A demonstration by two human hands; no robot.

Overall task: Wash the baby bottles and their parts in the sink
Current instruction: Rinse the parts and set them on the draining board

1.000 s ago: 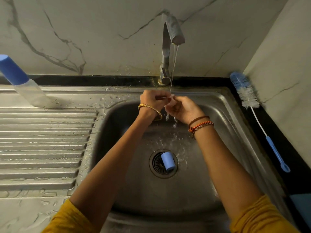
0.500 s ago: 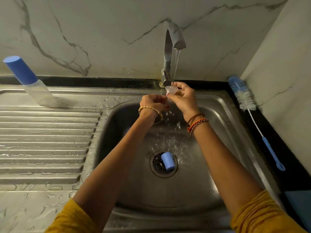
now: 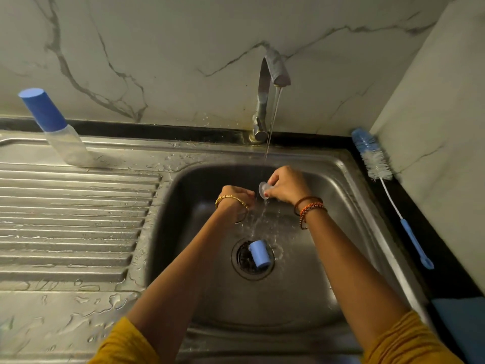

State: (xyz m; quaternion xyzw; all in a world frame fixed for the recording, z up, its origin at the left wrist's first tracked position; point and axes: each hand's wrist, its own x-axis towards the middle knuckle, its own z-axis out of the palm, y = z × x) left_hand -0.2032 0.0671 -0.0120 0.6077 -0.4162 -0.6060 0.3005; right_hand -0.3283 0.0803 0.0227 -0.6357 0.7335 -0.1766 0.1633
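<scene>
The clear teat [image 3: 263, 189] sits under the thin stream from the tap [image 3: 273, 72], over the back half of the sink [image 3: 349, 179]. The right hand [image 3: 286, 186] pinches it between curled fingers and thumb, its round rim turned toward the left hand [image 3: 236, 198]. That hand is just beside it with fingers curled in; whether it grips anything I cannot tell, since its back hides the fingertips.

The step in hand looks like rinsing a small bottle part. The next move probably calls for turning the teat so water runs through it, then setting it aside and reaching for the next piece. A blue cap [image 3: 259, 254] lies on its side over the drain [image 3: 240, 258], directly below the falling water, so it is likely next and an easy reach down.

Outward, the bottle [image 3: 56, 127] with its blue cover stands on the ribbed draining board [image 3: 65, 219] to the left, well apart from the hands. The bottle brush [image 3: 375, 164] lies on the dark ledge right of the sink, close to the side wall. The basin gives free room around both forearms; the tap spout overhead and the basin's back wall are the nearest edges.
</scene>
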